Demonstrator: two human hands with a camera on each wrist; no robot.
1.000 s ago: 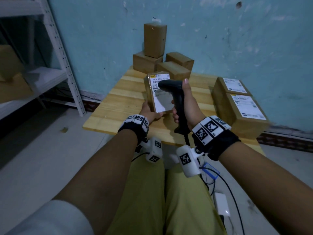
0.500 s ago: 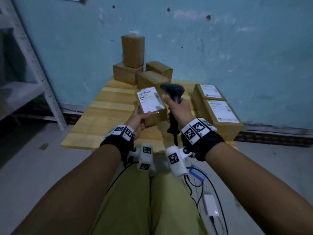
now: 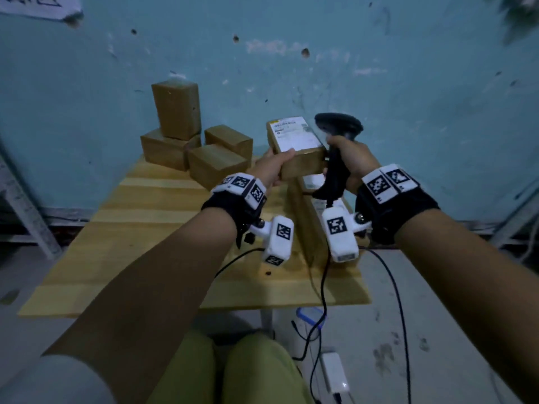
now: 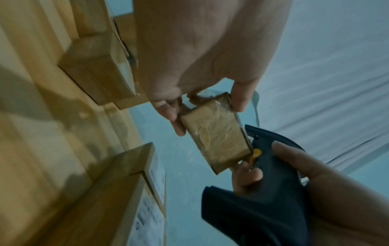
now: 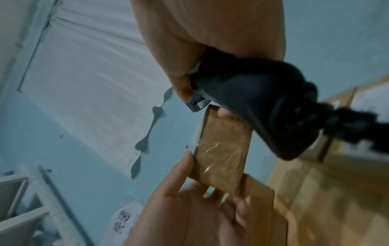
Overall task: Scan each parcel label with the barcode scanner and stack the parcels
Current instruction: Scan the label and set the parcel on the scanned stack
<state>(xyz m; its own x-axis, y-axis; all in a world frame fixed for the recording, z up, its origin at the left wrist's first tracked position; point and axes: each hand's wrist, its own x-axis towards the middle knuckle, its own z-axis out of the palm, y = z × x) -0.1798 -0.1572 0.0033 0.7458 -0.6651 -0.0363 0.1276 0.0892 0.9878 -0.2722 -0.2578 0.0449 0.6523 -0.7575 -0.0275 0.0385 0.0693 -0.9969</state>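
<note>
A small brown parcel (image 3: 294, 147) with a white label on top is held in the air by my left hand (image 3: 272, 167), thumb on the label side and fingers underneath (image 4: 174, 114). It hangs above the labelled parcels (image 3: 309, 217) at the table's right side. My right hand (image 3: 350, 158) grips the handle of the black barcode scanner (image 3: 338, 132), right beside the parcel's right edge. The left wrist view shows the parcel's taped end (image 4: 219, 141) against the scanner (image 4: 269, 159), with a right fingertip at the yellow trigger. In the right wrist view the scanner (image 5: 263, 106) crosses above the parcel (image 5: 223, 149).
Several plain brown boxes (image 3: 186, 141) are heaped at the back left of the wooden table (image 3: 140, 237), one standing upright on top. The blue wall (image 3: 408, 112) is close behind. Cables (image 3: 320, 316) and a white adapter (image 3: 335, 371) lie on the floor. A metal shelf (image 3: 20, 205) stands left.
Both hands have moved up and to the right, carrying the parcel and scanner from the table's middle to above the labelled parcels. The parcel's label now faces up.
</note>
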